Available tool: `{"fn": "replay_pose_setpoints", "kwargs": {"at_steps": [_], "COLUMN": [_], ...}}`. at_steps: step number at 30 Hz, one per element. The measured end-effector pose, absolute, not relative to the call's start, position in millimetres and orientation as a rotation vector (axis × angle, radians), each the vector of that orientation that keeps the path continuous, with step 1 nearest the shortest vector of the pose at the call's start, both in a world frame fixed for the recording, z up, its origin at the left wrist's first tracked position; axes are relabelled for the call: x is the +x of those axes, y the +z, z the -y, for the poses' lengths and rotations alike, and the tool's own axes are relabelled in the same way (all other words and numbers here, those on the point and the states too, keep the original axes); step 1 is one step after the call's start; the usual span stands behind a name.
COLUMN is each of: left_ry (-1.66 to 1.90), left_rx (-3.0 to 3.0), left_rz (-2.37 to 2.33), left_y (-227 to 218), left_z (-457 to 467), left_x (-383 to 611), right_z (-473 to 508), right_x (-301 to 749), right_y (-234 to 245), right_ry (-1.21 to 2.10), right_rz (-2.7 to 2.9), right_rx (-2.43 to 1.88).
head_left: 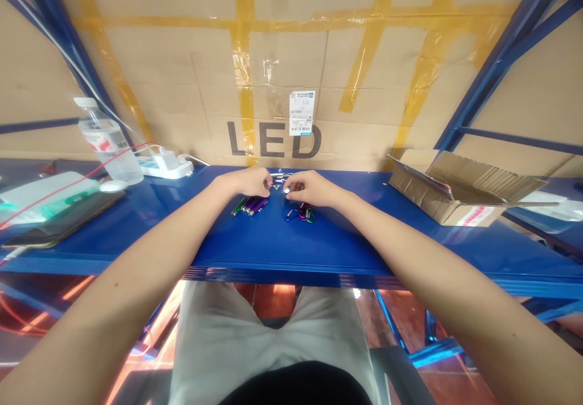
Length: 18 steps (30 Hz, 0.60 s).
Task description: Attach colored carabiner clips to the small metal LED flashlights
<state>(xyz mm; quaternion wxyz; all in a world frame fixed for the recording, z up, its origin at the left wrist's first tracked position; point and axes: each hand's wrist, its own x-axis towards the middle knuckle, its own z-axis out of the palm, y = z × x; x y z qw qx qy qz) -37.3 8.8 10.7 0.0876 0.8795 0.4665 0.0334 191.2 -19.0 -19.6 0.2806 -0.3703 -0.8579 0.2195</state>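
My left hand (251, 181) is closed above the blue shelf top, its fingers curled inward; whatever is in them is hidden. Just below it lie several slim metal tubes (249, 206), green, silvery and purple, side by side. My right hand (310, 187) is also closed, thumb and fingers together at a small shiny whitish piece (286, 190) too small to name. Under this hand sits a cluster of coloured carabiners (306, 214), with a blue carabiner (292, 215) at its left. Between and behind both hands are small silvery parts (277, 177).
An open cardboard box (455, 195) stands at the right. On the left are a plastic bottle (109, 144), a white power strip (166, 165), a tissue pack (45, 195) and a dark phone-like slab (64, 220). A large taped carton (200, 89) forms the back wall.
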Motion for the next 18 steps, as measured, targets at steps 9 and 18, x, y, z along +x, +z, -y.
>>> {"fn": "replay_pose_setpoints", "kwargs": {"at_steps": [9, 18], "left_ry": [0.085, 0.182], "left_rx": [2.565, 2.52], "left_rz": [-1.294, -1.244], "left_y": [13.6, 8.3], "left_z": [-9.8, -10.5], "left_x": [-39.7, -37.2], "right_z": [18.3, 16.3], "right_x": [191.6, 193.8], "right_y": [-20.3, -20.7], "right_ry": [0.627, 0.632], "right_rz": [2.294, 2.299], "right_rx": [-0.996, -0.989]}}
